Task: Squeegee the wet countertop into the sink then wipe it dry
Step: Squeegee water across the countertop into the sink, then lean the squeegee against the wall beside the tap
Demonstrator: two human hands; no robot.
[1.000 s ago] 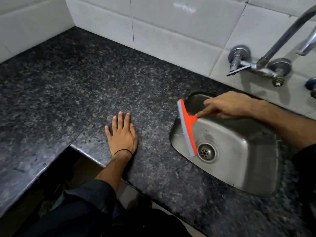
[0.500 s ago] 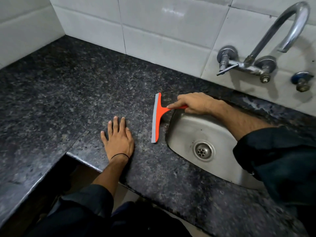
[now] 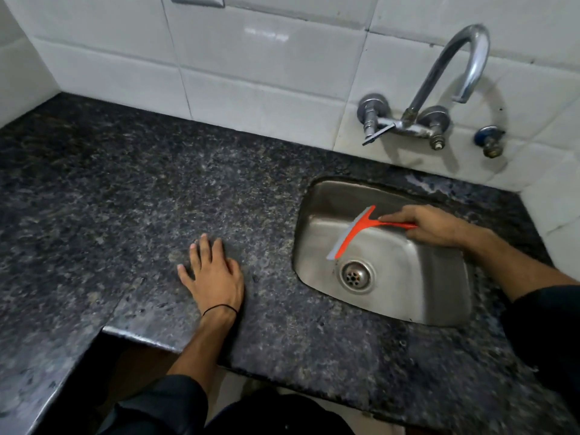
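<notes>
An orange squeegee (image 3: 351,233) with a grey rubber blade hangs over the basin of the steel sink (image 3: 439,284), its blade tilted and just above the drain (image 3: 356,275). My right hand (image 3: 426,226) grips its handle over the sink's middle. On the dark speckled granite countertop (image 3: 125,199), left of the sink, my left hand (image 3: 213,271) lies flat with fingers spread and holds nothing. A thin black band circles that wrist.
A curved chrome tap (image 3: 439,86) with two valves is fixed to the white tiled wall (image 3: 251,83) behind the sink. A separate blue-capped valve (image 3: 489,141) sits to its right. The counter's front edge steps back at the lower left, and wet patches shine behind the sink.
The squeegee has swept right, off the countertop beside the sink and over the basin. My left hand has stayed flat on the counter. The view has tilted up, showing more wall.
</notes>
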